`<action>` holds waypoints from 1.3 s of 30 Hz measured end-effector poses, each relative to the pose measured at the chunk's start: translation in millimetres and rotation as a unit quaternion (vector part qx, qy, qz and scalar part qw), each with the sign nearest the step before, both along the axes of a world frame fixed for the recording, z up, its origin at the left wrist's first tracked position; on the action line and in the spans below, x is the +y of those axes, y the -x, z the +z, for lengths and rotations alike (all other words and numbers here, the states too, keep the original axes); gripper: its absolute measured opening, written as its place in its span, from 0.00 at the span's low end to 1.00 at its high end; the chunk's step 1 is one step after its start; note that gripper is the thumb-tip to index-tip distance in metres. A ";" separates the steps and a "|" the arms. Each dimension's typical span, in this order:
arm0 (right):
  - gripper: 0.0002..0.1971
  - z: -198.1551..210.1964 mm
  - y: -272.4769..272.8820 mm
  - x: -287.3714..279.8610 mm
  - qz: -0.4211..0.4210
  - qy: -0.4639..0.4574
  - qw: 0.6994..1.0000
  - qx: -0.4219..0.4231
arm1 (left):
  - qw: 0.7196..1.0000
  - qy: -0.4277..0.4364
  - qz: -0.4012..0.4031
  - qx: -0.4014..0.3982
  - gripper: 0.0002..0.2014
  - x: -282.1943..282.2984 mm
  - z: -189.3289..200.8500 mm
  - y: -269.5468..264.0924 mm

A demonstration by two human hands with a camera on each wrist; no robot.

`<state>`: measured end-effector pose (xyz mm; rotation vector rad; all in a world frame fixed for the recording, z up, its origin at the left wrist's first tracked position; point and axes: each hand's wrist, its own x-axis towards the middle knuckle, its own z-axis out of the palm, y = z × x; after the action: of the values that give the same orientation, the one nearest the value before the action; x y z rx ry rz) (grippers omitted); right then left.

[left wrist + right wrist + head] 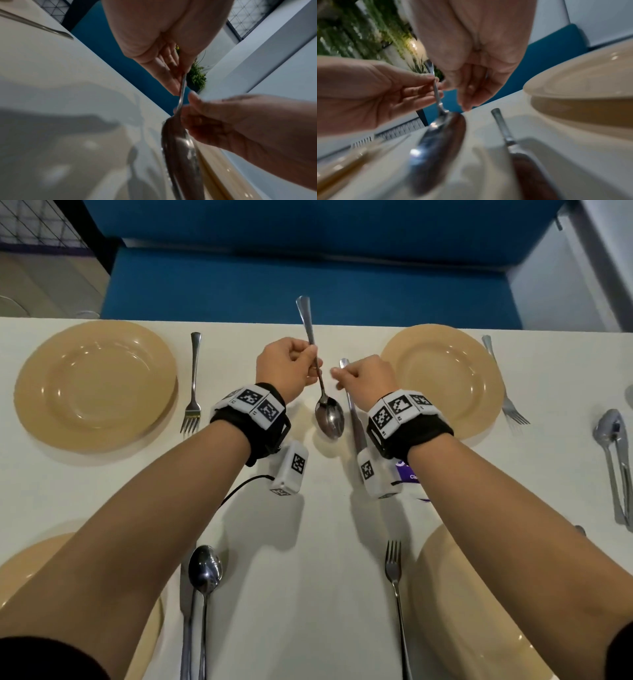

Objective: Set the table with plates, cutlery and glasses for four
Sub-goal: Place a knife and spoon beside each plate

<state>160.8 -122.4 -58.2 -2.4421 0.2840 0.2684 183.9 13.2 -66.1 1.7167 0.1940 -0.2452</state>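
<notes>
My left hand (312,355) pinches the handle of a steel spoon (329,416), which hangs tilted with its bowl low over the white table (308,508). In the left wrist view the spoon (180,148) runs down from my left fingers (173,83). My right hand (337,375) hovers beside the spoon's neck with curled fingers and holds nothing I can see. Under it a knife (353,412) lies just left of the far right tan plate (442,378). The right wrist view shows the spoon (433,142), the knife (503,129) and the plate (582,81).
The far left plate (96,385) has a fork (193,392) on its right. Near me lie two more plates (462,611), a spoon (205,570) and a fork (394,570). More cutlery (613,440) lies at the right edge. A blue bench (308,278) runs behind the table.
</notes>
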 end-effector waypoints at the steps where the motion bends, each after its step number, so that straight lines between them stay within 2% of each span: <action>1: 0.17 -4.8 0.2 -4.6 -0.017 0.031 0.999 0.006 | 1.000 -0.019 0.001 0.021 0.09 -2.0 -3.6 -1.0; 5: 0.12 -22.7 10.7 -9.8 0.010 0.124 0.991 0.055 | 0.986 -0.142 -0.048 0.071 0.12 -12.8 -24.9 -1.8; 9: 0.14 -34.3 17.3 -10.6 0.007 0.119 0.992 0.041 | 0.964 -0.224 -0.095 0.107 0.11 -25.8 -42.2 -2.9; 14: 0.12 -37.9 11.9 -10.8 0.009 0.109 0.994 0.024 | 0.950 -0.284 -0.092 0.089 0.12 -37.8 -42.0 -11.2; 20: 0.12 -40.5 -0.9 -10.4 -0.001 0.117 0.993 0.008 | 0.941 -0.313 -0.104 0.081 0.05 -46.4 -35.9 -14.4; 23: 0.11 -42.0 -8.5 -10.7 -0.004 0.125 0.992 0.006 | 0.936 -0.324 -0.120 0.068 0.07 -46.6 -34.5 -12.9; 25: 0.11 -43.3 -13.0 -11.0 -0.010 0.131 0.991 0.009 | 0.934 -0.331 -0.122 0.058 0.05 -47.6 -36.7 -15.1; 28: 0.12 -46.2 -18.8 -10.3 -0.006 0.144 0.990 0.010 | 0.942 -0.313 -0.108 0.049 0.18 -50.9 -40.1 -21.5; 29: 0.13 -47.5 -20.8 -10.6 -0.004 0.149 0.989 0.010 | 0.944 -0.310 -0.104 0.045 0.19 -52.4 -39.7 -24.1; 39: 0.11 -52.0 -38.4 -17.2 0.001 0.186 0.983 -0.007 | 0.954 -0.286 -0.083 0.036 0.17 -64.8 -36.0 -41.8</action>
<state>199.3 -139.6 -110.2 -2.8111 0.3520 0.2121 225.7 -51.6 -102.1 2.3060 0.1850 -0.4044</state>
